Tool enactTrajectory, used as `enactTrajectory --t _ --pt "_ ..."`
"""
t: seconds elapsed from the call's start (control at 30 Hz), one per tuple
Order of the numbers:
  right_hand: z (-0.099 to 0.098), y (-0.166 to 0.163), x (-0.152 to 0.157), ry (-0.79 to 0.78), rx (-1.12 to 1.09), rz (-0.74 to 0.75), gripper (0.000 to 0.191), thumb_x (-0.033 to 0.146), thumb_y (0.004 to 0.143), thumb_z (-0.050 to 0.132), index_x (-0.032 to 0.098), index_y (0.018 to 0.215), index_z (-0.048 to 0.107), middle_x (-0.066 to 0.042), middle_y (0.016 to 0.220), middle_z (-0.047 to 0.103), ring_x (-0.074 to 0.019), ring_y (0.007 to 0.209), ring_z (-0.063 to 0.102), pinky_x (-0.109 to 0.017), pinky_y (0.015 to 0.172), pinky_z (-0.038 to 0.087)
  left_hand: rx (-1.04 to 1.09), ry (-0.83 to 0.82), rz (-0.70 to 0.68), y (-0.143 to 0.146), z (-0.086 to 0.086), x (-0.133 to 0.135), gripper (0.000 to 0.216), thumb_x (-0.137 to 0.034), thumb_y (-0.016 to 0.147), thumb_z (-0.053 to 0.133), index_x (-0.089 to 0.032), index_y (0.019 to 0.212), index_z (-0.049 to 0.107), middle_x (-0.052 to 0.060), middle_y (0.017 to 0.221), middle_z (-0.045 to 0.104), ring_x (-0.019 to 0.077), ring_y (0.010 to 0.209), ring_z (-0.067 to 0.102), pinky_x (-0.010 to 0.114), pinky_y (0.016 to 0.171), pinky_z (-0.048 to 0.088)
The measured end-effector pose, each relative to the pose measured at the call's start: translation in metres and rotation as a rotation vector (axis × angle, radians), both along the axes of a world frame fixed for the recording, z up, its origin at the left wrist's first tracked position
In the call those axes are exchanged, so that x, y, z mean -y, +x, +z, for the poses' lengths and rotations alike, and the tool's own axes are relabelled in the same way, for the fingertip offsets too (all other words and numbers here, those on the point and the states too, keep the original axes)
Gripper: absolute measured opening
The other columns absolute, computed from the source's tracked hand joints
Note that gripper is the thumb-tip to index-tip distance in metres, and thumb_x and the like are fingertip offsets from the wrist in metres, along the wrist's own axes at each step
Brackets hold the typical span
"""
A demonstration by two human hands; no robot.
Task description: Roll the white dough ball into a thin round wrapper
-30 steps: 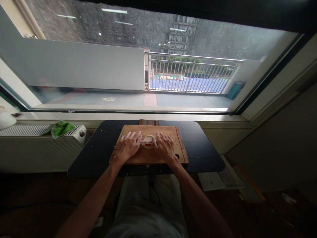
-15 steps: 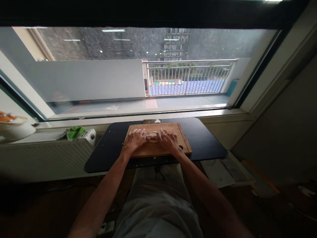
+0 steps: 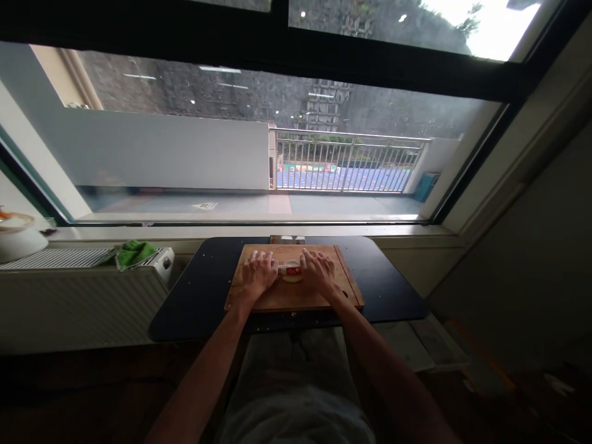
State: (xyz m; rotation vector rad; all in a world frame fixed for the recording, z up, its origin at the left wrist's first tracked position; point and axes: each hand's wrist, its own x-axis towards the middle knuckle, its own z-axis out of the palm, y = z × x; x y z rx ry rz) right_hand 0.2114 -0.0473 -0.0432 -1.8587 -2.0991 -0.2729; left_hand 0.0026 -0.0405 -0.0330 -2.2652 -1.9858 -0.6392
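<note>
On a wooden cutting board (image 3: 287, 300) lies a pale, flat round of dough (image 3: 292, 279). Across it rests a narrow cylinder with a red-and-white label (image 3: 291, 271), used like a rolling pin, its ends hidden by my hands. My left hand (image 3: 260, 271) is closed over the left end, fingers curled. Over the right end my right hand (image 3: 318, 269) is likewise closed, its fingertips pointing forward. Dough shows before and behind the cylinder between the two hands.
The board sits on a dark table (image 3: 208, 287) with rounded corners and small crumbs. A small box (image 3: 287, 239) stands behind the board. To the left, a green cloth (image 3: 135, 253) lies on a radiator (image 3: 83, 302), near a white pot (image 3: 21, 240). A window (image 3: 185, 142) rises ahead.
The cylinder has turned on the dough, so more of its red label faces up. Both hands stay on it. My view has tilted upward, showing more of the window.
</note>
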Motion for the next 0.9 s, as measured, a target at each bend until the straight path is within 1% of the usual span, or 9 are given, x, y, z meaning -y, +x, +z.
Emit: enactTrajectory --t 0.07,0.13,0.23,0.3,0.4,0.53,0.73,0.8,0.9 --pt "0.0 0.002 -0.002 -0.002 0.03 0.018 0.054 0.028 0.113 0.04 0.026 0.164 0.057 -0.011 0.159 0.067 -0.0308 0.15 0.057 -0.052 0.127 0.042 0.001 -0.028 0.005 0.001 0.001 -0.007 0.043 -0.035 0.107 0.048 -0.022 0.135 0.077 0.018 0.135 0.077 0.0403 0.136 0.064 0.055 0.116 0.051" --pt "0.001 0.003 -0.006 -0.005 0.051 0.041 0.053 0.028 0.112 0.043 0.029 0.163 0.058 -0.009 0.162 0.065 -0.0304 0.152 0.055 -0.051 0.129 0.04 0.008 -0.031 0.011 0.001 0.002 -0.014 0.044 -0.033 0.106 0.05 -0.021 0.14 0.075 0.021 0.143 0.073 0.0433 0.143 0.059 0.06 0.122 0.045" --pt "0.006 0.003 -0.016 -0.037 0.043 0.008 0.051 0.028 0.113 0.044 0.03 0.16 0.06 -0.009 0.16 0.067 -0.0288 0.148 0.058 -0.048 0.128 0.041 0.001 -0.01 0.012 0.002 0.006 -0.021 0.047 -0.031 0.106 0.051 -0.018 0.145 0.072 0.024 0.15 0.068 0.0452 0.149 0.053 0.064 0.127 0.038" --pt "0.01 0.001 -0.025 -0.067 0.034 -0.018 0.05 0.027 0.113 0.04 0.027 0.158 0.062 -0.01 0.154 0.07 -0.0281 0.142 0.062 -0.046 0.125 0.042 -0.028 -0.001 0.004 0.002 0.009 -0.026 0.046 -0.031 0.107 0.049 -0.017 0.145 0.072 0.024 0.15 0.067 0.0436 0.149 0.054 0.062 0.126 0.038" --pt "0.016 -0.002 -0.037 -0.098 0.014 -0.033 0.05 0.029 0.112 0.038 0.025 0.153 0.066 -0.011 0.146 0.075 -0.0287 0.136 0.064 -0.048 0.123 0.043 -0.084 -0.007 -0.001 0.001 0.014 -0.034 0.045 -0.032 0.107 0.047 -0.018 0.141 0.073 0.022 0.144 0.07 0.0414 0.142 0.058 0.06 0.12 0.044" --pt "0.026 -0.004 -0.047 -0.138 -0.029 -0.064 0.05 0.031 0.11 0.04 0.028 0.151 0.068 -0.013 0.145 0.074 -0.0318 0.135 0.064 -0.052 0.119 0.045 -0.108 -0.052 0.008 0.001 0.015 -0.048 0.045 -0.033 0.105 0.046 -0.02 0.138 0.075 0.022 0.14 0.071 0.0407 0.135 0.061 0.06 0.114 0.049" --pt "0.04 -0.005 -0.051 -0.2 -0.008 -0.038 0.053 0.03 0.108 0.043 0.024 0.157 0.061 -0.015 0.147 0.072 -0.0318 0.133 0.064 -0.049 0.114 0.049 -0.073 -0.128 0.004 0.001 0.01 -0.063 0.056 -0.034 0.103 0.048 -0.019 0.154 0.065 0.024 0.148 0.069 0.0427 0.141 0.06 0.063 0.116 0.047" --pt "0.038 -0.004 -0.048 -0.197 0.008 -0.019 0.054 0.028 0.108 0.043 0.024 0.159 0.06 -0.014 0.15 0.071 -0.0312 0.136 0.063 -0.049 0.116 0.047 -0.058 -0.13 -0.008 0.0 0.005 -0.061 0.056 -0.034 0.104 0.048 -0.021 0.156 0.064 0.023 0.147 0.07 0.0415 0.14 0.061 0.063 0.117 0.047" --pt "0.031 -0.001 -0.041 -0.16 0.032 0.033 0.053 0.028 0.109 0.041 0.023 0.158 0.061 -0.013 0.148 0.073 -0.03 0.137 0.063 -0.048 0.119 0.046 -0.026 -0.072 -0.072 -0.003 -0.003 -0.052 0.049 -0.036 0.104 0.054 -0.025 0.149 0.069 0.02 0.146 0.072 0.0408 0.141 0.06 0.064 0.12 0.044"
